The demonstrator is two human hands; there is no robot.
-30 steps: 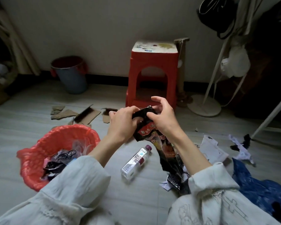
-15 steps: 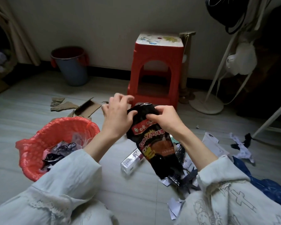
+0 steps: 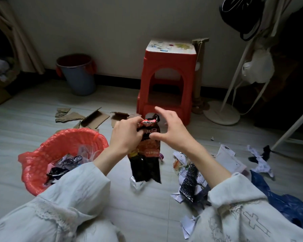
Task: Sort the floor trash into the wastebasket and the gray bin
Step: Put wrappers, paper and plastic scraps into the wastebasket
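Because our left hand (image 3: pixel 128 137) grips the black snack bag (image 3: pixel 146 152) by its bunched top, it hangs straight; our right hand (image 3: pixel 171 131) is open beside it. We think the bag goes in the red wastebasket (image 3: pixel 42 154) at eight o'clock; the gray bin (image 3: pixel 77 75) waits at eleven o'clock.

left hand (image 3: pixel 128 137) gripping black snack wrapper (image 3: pixel 146 154), right hand (image 3: pixel 173 131) spread beside it

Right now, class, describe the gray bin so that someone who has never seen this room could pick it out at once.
Start at the red stool standing against the back wall. Look left along the dark baseboard: the gray bin stands upright on the floor there, beside a curtain. Unlike the nearer red-lined wastebasket, which holds wrappers, it is blue-gray with a dark red liner folded over its rim.
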